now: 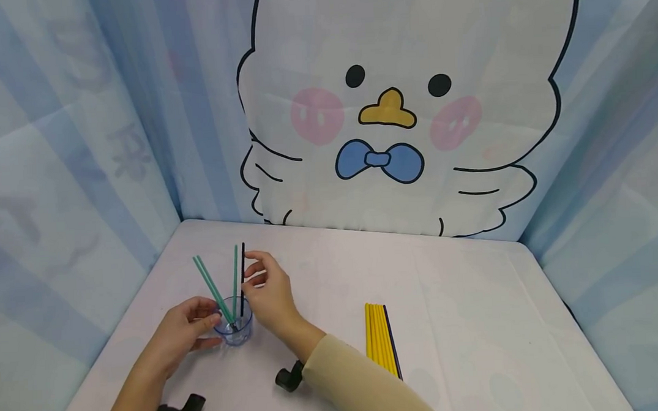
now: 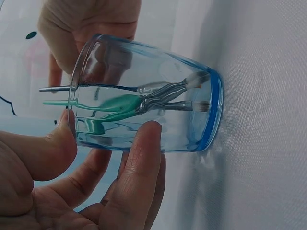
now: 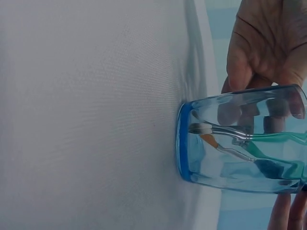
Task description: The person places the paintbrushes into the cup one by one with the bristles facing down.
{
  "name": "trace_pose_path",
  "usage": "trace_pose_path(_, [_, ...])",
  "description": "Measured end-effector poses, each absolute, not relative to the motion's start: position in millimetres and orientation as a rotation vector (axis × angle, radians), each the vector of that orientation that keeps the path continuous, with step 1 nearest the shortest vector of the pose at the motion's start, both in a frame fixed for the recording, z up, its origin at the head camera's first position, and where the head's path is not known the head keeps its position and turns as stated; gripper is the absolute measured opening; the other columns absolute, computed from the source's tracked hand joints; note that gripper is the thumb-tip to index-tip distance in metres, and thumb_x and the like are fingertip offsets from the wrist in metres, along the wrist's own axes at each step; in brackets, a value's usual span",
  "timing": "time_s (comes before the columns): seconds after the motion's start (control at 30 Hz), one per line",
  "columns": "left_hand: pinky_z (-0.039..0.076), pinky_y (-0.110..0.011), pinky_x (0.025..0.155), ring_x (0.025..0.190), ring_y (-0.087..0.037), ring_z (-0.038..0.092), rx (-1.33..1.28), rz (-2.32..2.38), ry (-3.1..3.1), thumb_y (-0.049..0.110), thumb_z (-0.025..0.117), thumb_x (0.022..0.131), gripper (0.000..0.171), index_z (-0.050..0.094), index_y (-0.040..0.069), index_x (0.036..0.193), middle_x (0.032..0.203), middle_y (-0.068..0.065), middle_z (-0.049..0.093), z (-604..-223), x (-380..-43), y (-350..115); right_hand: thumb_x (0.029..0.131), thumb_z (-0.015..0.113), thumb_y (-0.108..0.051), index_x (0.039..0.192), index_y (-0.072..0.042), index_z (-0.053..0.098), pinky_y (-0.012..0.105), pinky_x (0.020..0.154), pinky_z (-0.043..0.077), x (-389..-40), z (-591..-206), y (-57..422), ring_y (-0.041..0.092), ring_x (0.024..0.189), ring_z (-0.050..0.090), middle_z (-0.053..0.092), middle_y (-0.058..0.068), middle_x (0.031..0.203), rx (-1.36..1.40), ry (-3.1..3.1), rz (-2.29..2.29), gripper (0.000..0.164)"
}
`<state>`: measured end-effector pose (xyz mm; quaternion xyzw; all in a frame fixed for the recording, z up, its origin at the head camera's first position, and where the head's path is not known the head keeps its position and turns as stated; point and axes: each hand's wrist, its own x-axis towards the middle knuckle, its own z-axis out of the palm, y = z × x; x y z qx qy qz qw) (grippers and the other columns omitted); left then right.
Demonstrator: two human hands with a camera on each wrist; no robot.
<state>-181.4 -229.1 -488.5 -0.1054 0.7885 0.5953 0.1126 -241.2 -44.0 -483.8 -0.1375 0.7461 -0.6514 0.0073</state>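
A clear blue cup (image 1: pixel 237 339) stands upright at the left of the table, and my left hand (image 1: pixel 181 328) holds its side between thumb and fingers. Inside it, bristles down, lean several paintbrushes: two green paintbrushes (image 1: pixel 210 285) tilt left and another green paintbrush (image 1: pixel 235 274) stands nearly upright. My right hand (image 1: pixel 271 294) pinches a black paintbrush (image 1: pixel 243 261) by its handle at the cup's right side. In the left wrist view, the metal ferrules (image 2: pixel 153 98) show through the cup wall. An orange-brown bristle tip (image 3: pixel 209 140) appears near the base in the right wrist view.
Several yellow paintbrush handles (image 1: pixel 376 335) lie side by side right of the right forearm, a dark handle (image 1: pixel 392 342) along their right edge. The right sleeve (image 1: pixel 364 385) overlaps their near ends. Printed curtains (image 1: pixel 209 112) surround the white table (image 1: pixel 477 321).
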Motion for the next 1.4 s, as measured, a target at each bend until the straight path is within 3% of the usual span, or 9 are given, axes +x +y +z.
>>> trace_pose_path(0.3, [0.072,-0.039,0.082,0.1,-0.019,0.07,-0.294,1.773,2.313,0.005,0.062,0.109,0.035,0.054,-0.011,0.139,0.125,-0.024,0.064,-488.4,-179.6,-226.8,0.101,0.069,0.002,0.143,-0.033,0.064,0.02,0.084,0.066,-241.6,-488.7,-38.1,0.004,0.096,0.071,0.076,-0.005,0.117,-0.408,2.308,-1.934,0.055])
trace_pose_path(0.73, [0.072,-0.038,0.082,0.102,-0.021,0.07,-0.301,1.755,2.324,0.007,0.062,0.109,0.037,0.054,-0.01,0.141,0.124,-0.024,0.064,-490.2,-179.5,-227.0,0.101,0.066,0.004,0.149,-0.028,0.06,0.032,0.081,0.071,-240.7,-488.6,-12.5,0.02,0.103,0.077,0.075,0.006,0.127,-0.354,2.213,-1.983,0.058])
trace_pose_path(1.17, [0.071,-0.036,0.083,0.103,-0.021,0.07,-0.281,1.753,2.321,0.006,0.061,0.109,0.037,0.053,-0.01,0.142,0.124,-0.022,0.064,-489.8,-179.7,-228.1,0.099,0.066,0.005,0.15,-0.024,0.059,0.036,0.077,0.072,-234.2,-489.6,21.4,0.032,0.107,0.077,0.071,0.02,0.135,-0.29,2.12,-2.035,0.059])
trace_pose_path(1.4, [0.072,-0.036,0.082,0.102,-0.021,0.07,-0.28,1.758,2.316,0.006,0.061,0.109,0.038,0.053,-0.011,0.141,0.123,-0.022,0.064,-489.4,-179.3,-228.0,0.099,0.067,0.004,0.15,-0.024,0.059,0.038,0.077,0.072,-228.9,-486.0,42.2,0.034,0.108,0.077,0.071,0.019,0.134,-0.255,2.118,-2.025,0.059])
